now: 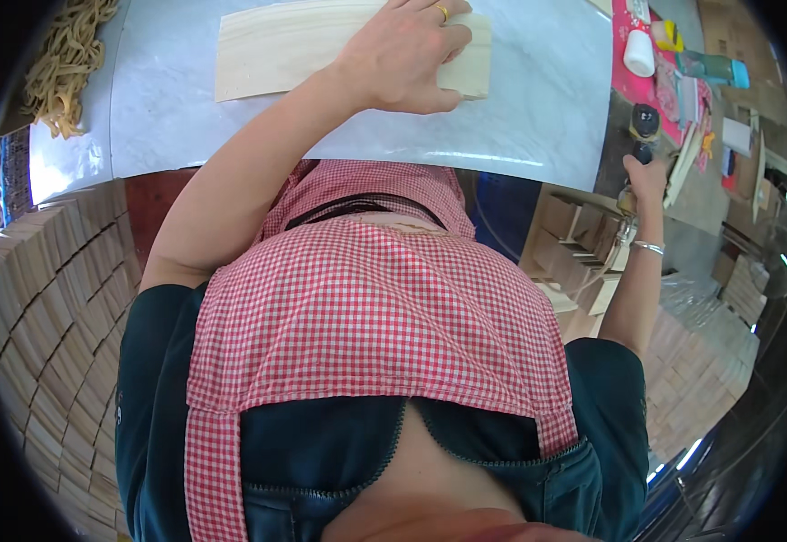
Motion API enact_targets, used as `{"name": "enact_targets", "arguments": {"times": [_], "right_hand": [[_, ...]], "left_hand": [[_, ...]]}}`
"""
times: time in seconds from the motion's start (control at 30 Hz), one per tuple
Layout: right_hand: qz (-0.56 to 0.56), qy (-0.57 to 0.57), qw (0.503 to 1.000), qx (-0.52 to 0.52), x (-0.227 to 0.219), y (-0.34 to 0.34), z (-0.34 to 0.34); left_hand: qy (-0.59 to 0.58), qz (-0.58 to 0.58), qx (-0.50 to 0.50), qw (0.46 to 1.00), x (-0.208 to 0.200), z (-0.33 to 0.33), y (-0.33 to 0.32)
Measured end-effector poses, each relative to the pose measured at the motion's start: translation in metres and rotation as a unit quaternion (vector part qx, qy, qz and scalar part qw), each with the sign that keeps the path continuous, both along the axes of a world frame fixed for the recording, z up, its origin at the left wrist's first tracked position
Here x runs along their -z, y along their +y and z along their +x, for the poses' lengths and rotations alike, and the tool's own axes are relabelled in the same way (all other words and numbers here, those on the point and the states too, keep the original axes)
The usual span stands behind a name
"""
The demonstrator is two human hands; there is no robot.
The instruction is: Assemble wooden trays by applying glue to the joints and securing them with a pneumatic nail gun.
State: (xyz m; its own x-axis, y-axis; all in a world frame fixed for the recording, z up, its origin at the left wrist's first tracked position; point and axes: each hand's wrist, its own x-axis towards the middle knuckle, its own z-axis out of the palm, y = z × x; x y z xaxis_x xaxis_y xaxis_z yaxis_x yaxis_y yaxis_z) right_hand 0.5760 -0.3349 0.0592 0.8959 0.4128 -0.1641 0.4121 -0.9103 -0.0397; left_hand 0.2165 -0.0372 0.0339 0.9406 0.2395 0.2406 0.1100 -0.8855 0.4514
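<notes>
I am looking down at a pale wooden board (276, 54) that is lying on the white marbled surface (186, 135), just ahead of the checked apron (375, 307). My left hand (404, 56) is resting across the board's right-hand part, its thumb spreading wide near the closer edge and its other fingers bending loosely. Off to the right, my right hand (650, 179) is closing around a dark-handled tool (644, 150), well apart from the board. I am judging this as a steadying step, with the tool being handled alongside; the next move is probably calling for even pressure from the left and a clear path for the pale hose (612, 257). The top edge is cutting off some left fingers, the right fingertips are hiding behind the grip, and I am failing to tell the tool's kind or whether the hose is joining it.
</notes>
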Motion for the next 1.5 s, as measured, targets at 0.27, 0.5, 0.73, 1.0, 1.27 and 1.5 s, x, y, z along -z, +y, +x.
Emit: {"name": "enact_targets", "arguments": {"times": [0.27,0.5,0.73,1.0,1.27,1.5], "right_hand": [[0.277,0.190,0.941,0.042,-0.079,0.030,-0.162],[0.300,0.273,0.914,0.002,-0.100,0.058,-0.258],[0.287,0.286,0.914,-0.024,-0.103,0.070,-0.264],[0.279,0.305,0.910,-0.010,-0.103,0.074,-0.267],[0.316,0.292,0.902,-0.024,-0.102,0.085,-0.266],[0.276,0.280,0.919,-0.026,-0.101,0.097,-0.257]], "left_hand": [[-0.038,-0.012,0.007,0.999,0.005,-0.003,0.000],[-0.013,0.010,0.004,1.000,-0.006,-0.005,0.002],[-0.021,0.004,0.008,1.000,-0.005,-0.005,0.002],[-0.055,-0.030,0.006,0.998,0.010,-0.003,0.002],[-0.089,0.019,0.013,0.996,0.007,-0.001,0.004],[-0.118,0.009,0.011,0.993,0.015,0.000,0.003]]}}
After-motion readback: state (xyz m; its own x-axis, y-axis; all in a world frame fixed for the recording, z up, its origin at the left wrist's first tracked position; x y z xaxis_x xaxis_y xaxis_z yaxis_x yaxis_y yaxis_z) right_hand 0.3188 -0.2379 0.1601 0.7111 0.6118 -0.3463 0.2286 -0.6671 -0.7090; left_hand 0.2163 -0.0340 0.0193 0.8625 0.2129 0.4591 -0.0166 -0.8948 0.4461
